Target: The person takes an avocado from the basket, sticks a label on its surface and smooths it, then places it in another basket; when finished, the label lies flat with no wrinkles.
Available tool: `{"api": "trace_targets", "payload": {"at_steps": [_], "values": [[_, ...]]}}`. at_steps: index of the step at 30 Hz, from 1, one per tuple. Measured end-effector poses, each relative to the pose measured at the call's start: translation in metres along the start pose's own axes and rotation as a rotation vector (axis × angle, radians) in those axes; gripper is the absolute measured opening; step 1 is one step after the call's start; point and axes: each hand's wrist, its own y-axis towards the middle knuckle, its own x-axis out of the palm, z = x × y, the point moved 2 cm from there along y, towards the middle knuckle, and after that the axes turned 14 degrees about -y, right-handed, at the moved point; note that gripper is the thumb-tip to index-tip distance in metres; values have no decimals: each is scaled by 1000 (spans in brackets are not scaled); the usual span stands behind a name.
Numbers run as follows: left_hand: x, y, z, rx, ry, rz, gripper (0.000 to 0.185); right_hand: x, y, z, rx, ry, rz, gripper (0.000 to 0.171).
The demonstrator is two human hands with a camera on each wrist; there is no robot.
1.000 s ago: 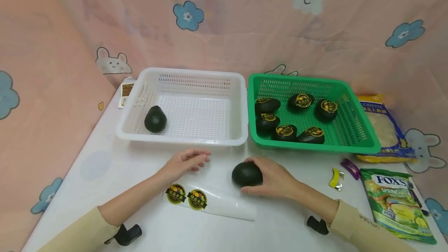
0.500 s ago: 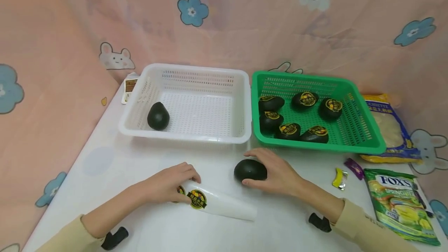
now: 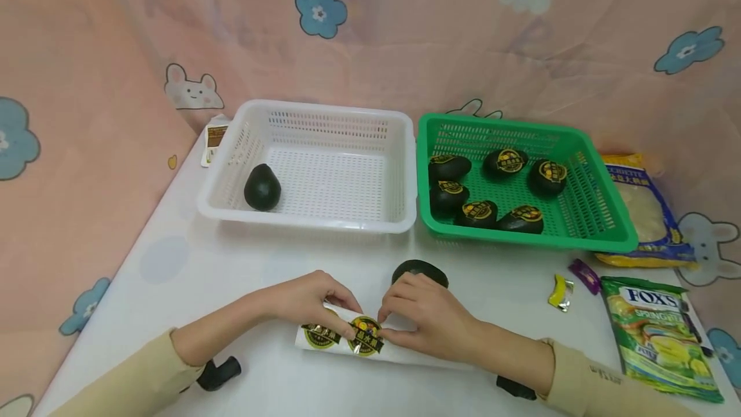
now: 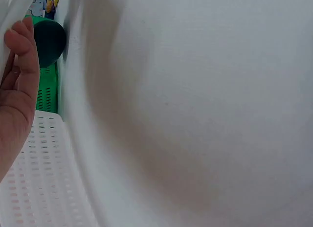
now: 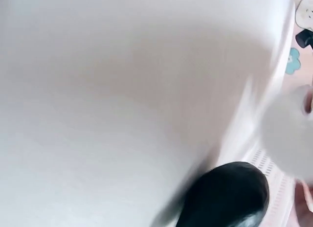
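Observation:
In the head view my left hand (image 3: 307,301) holds a white strip of stickers (image 3: 399,354), thumb on top and fingers behind. Two round black-and-gold stickers (image 3: 366,338) show on it. My right hand (image 3: 434,317) has thumb and forefinger pinched at the right edge of one sticker. Just behind that hand an avocado (image 3: 419,269) lies on the table, partly covered by the fingers. The right wrist view shows the same dark avocado (image 5: 227,195) close up. In the left wrist view, curled fingers (image 4: 24,46) grip the strip's edge.
A white basket (image 3: 307,221) at the back left holds one bare avocado (image 3: 262,187). Beside it, a green basket (image 3: 521,240) contains several stickered avocados (image 3: 505,163). Wrapped candies (image 3: 560,293), a Fox's bag (image 3: 660,340) and a pasta bag (image 3: 642,211) lie at the right.
My right hand has let go of the avocado and moved to the strip's sticker. My left hand has taken hold of the strip, which has shifted right.

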Motion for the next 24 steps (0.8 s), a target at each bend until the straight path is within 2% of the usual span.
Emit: {"api": "trace_targets", "payload": {"at_steps": [3, 5, 11, 17, 20, 24], "values": [[3, 3, -4, -35, -99, -20, 26, 0, -2, -1, -18, 29, 73, 16], [4, 4, -6, -36, -135, -23, 26, 0, -4, 0, 2, 47, 84, 15], [6, 9, -5, -2, -117, -3, 27, 4, -6, 2, 99, 92, 30, 17], [6, 10, -6, -12, -168, -23, 27, 4, -6, 2, 60, 164, 94, 7], [5, 10, -7, -12, -156, -10, 29, 0, -6, 4, 73, 222, 139, 8], [3, 7, -9, 10, -49, 33, 33, -7, -7, 11, 208, 353, 130, 15]]}}
